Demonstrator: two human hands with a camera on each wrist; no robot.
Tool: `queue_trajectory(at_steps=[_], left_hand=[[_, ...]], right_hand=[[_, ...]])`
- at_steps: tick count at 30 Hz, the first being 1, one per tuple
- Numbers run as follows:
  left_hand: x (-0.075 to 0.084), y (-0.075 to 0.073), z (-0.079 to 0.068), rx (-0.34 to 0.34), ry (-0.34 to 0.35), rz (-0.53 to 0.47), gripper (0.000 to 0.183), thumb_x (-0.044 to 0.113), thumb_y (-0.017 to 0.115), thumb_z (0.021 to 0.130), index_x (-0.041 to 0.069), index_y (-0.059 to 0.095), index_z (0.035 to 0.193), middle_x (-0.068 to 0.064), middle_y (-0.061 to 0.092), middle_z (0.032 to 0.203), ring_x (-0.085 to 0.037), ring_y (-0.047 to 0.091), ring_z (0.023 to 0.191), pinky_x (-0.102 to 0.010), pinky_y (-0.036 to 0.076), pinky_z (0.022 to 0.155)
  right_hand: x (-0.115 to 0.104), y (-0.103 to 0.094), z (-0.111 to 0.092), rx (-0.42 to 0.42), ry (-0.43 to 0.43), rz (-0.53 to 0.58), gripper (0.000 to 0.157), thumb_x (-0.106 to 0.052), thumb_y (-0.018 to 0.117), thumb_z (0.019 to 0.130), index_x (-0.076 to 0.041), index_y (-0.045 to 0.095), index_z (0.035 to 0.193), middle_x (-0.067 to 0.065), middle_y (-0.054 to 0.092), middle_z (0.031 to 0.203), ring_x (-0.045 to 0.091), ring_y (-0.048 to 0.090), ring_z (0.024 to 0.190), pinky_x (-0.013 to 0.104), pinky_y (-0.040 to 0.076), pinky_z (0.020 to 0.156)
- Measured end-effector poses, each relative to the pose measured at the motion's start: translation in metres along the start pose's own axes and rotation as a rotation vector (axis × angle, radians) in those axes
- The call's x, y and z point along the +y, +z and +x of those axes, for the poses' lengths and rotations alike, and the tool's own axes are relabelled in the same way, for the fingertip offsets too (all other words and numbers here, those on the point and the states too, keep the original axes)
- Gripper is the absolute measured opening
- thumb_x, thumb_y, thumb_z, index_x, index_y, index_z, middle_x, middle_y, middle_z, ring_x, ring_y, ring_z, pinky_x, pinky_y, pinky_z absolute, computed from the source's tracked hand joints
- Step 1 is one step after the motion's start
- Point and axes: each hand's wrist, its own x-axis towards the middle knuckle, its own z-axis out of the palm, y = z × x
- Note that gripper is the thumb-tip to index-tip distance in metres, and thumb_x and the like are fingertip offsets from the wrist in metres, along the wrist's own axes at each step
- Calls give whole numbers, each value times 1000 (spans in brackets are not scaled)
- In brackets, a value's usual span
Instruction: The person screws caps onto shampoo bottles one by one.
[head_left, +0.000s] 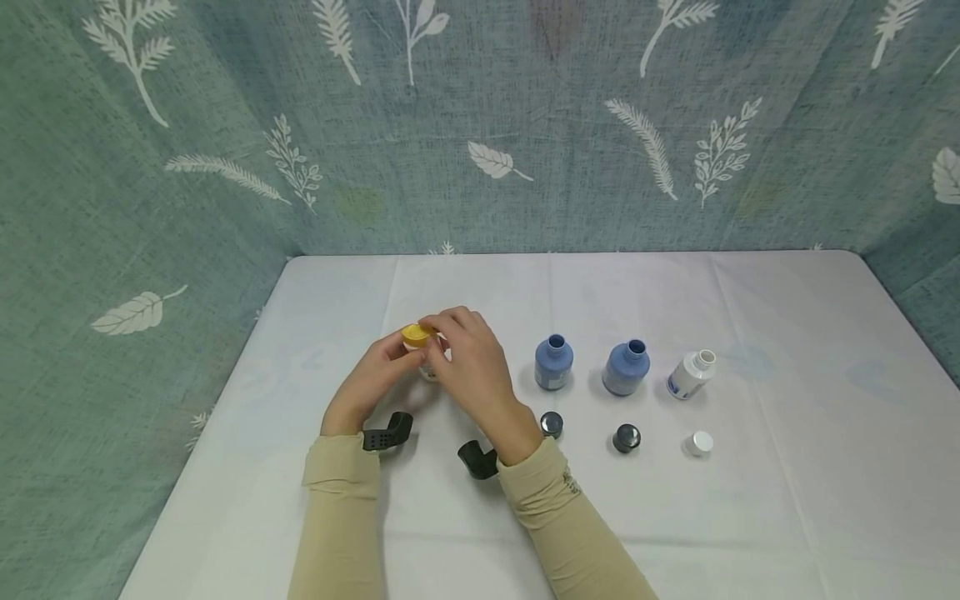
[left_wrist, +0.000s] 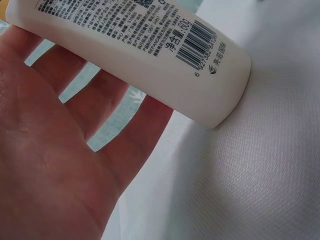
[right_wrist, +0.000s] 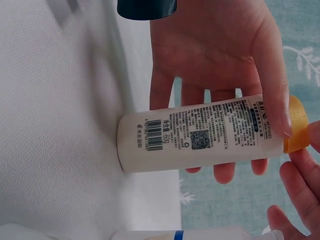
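A white bottle [right_wrist: 200, 135] with printed text and a barcode stands on the table, its yellow cap [head_left: 415, 336] on top. My left hand [head_left: 372, 373] grips the bottle near the top, thumb in front and fingers spread behind it. In the left wrist view the lower part of the bottle [left_wrist: 165, 55] leans across the fingers. From the right, my right hand [head_left: 474, 362] pinches the yellow cap, and its fingertips [right_wrist: 314, 132] show at the cap's edge in the right wrist view. Much of the bottle is hidden by the hands in the head view.
To the right stand two blue bottles [head_left: 553, 363] [head_left: 626, 368] and a small white bottle [head_left: 691, 375], all uncapped. Two black caps [head_left: 552, 424] [head_left: 627, 438] and a white cap [head_left: 699, 443] lie before them. A patterned green curtain [head_left: 480, 125] hangs behind the white table [head_left: 825, 467].
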Motion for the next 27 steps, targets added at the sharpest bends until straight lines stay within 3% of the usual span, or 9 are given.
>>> queue_trajectory(at_steps=[14, 22, 27], left_hand=[[-1, 0, 2, 12, -10, -15, 44, 36, 59, 84, 16, 51, 123, -1, 50, 123, -18, 42, 115, -47, 29, 97], [20, 5, -5, 21, -20, -11, 42, 31, 60, 85, 12, 52, 122, -3, 51, 122, -18, 44, 113, -44, 32, 96], [23, 6, -7, 30, -9, -10, 42, 31, 61, 84, 12, 53, 120, -3, 52, 120, -19, 45, 112, -44, 32, 96]], right_hand=[[0, 1, 0, 18, -1, -7, 17, -13, 60, 83, -16, 64, 100, -4, 56, 93, 11, 49, 81, 20, 42, 67], [1, 2, 0, 21, 16, -16, 19, -10, 60, 82, -16, 65, 99, -4, 56, 92, 11, 50, 83, 21, 43, 67], [1, 2, 0, 22, 21, -21, 19, -11, 60, 82, -16, 65, 99, -4, 56, 91, 11, 49, 81, 21, 42, 67]])
